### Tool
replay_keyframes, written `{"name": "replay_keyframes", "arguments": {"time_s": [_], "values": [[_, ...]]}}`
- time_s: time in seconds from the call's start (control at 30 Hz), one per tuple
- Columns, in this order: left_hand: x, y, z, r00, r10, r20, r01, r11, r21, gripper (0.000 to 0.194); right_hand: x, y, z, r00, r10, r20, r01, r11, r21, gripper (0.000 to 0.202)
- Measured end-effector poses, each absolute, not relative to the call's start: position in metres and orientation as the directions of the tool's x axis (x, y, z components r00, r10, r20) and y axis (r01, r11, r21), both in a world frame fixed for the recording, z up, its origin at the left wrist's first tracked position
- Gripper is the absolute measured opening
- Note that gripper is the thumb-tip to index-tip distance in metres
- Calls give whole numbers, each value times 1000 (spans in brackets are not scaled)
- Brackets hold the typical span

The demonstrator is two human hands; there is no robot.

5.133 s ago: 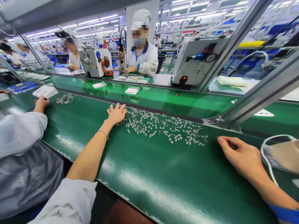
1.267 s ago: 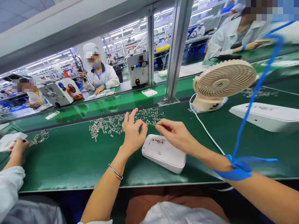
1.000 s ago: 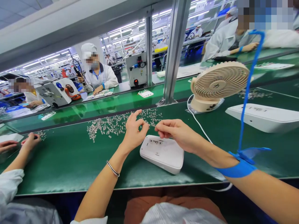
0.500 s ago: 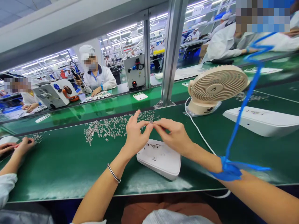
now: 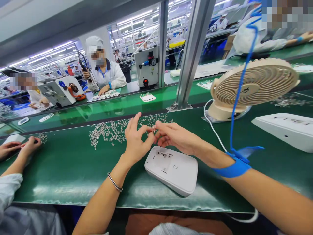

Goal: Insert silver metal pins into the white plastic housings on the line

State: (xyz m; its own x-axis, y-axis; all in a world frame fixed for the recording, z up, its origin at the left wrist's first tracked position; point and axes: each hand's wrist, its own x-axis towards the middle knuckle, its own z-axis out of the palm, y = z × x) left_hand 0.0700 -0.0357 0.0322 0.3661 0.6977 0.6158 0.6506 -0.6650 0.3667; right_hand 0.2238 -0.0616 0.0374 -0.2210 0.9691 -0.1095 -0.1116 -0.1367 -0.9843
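Thumb and forefinger of my left hand (image 5: 138, 140) are pinched on a tiny metal part (image 5: 154, 129), its other fingers raised. My right hand (image 5: 174, 137) meets it there, thumb and fingers bent around the same small part; its exact hold is partly hidden. Just below my hands, a white plastic housing (image 5: 183, 169) lies on the green table (image 5: 73, 176), its face with slots and small holes upward. Behind my left hand spreads a pile of small metal parts (image 5: 105, 132).
A beige fan (image 5: 249, 88) with a white cable stands at the right, near another white housing (image 5: 288, 129). A blue wrist cord (image 5: 236, 111) hangs by my right arm. A metal post (image 5: 193, 55) rises behind. A co-worker's hands (image 5: 29, 147) are at the left.
The view has shifted, so the fan and post appear further right. My right hand has turned, its fingers now less tightly pinched. More of the white housing shows below my hands.
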Motion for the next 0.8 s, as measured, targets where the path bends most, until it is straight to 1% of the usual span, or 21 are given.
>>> {"name": "replay_keyframes", "arguments": {"time_s": [0.07,0.1,0.17,0.23,0.3,0.33,0.4,0.5,0.57,0.63,0.7,0.73,0.77,0.8], "values": [[69,-37,29,398,650,648,707,-667,234,7,225,-57,36,-317,937,-148,-146,-202,-968,43],[69,-37,28,419,630,654,724,-667,178,7,226,-55,34,-320,936,-146,-157,-205,-966,39],[69,-37,26,456,606,651,739,-666,102,6,228,-53,29,-256,958,-127,-190,-179,-965,30],[68,-36,25,469,611,638,746,-661,84,5,230,-52,24,-154,982,-106,-225,-140,-964,23],[68,-34,26,460,631,625,745,-657,116,6,230,-52,21,-74,995,-72,-257,-88,-962,20],[68,-33,27,455,642,617,739,-659,140,6,230,-52,20,-62,996,-66,-269,-81,-960,19],[67,-32,28,460,654,600,723,-669,175,6,229,-54,19,-97,992,-83,-285,-107,-952,21],[67,-33,30,490,655,575,709,-683,174,7,227,-56,19,-227,971,-71,-254,-130,-958,30],[67,-34,29,491,659,570,714,-679,171,7,227,-56,19,-258,966,-31,-224,-91,-970,26],[67,-34,30,476,669,571,720,-669,184,6,228,-55,19,-233,973,0,-175,-42,-984,22],[66,-32,35,461,687,563,711,-665,229,5,228,-53,20,-199,977,81,-90,64,-994,18],[65,-31,38,459,702,545,689,-668,280,5,227,-53,21,-183,970,160,-20,159,-987,15],[64,-29,42,462,726,509,651,-667,361,7,226,-53,23,-162,950,269,72,283,-957,13],[62,-26,47,471,760,448,597,-649,472,11,224,-53,24,-148,906,397,182,419,-890,11]]}}
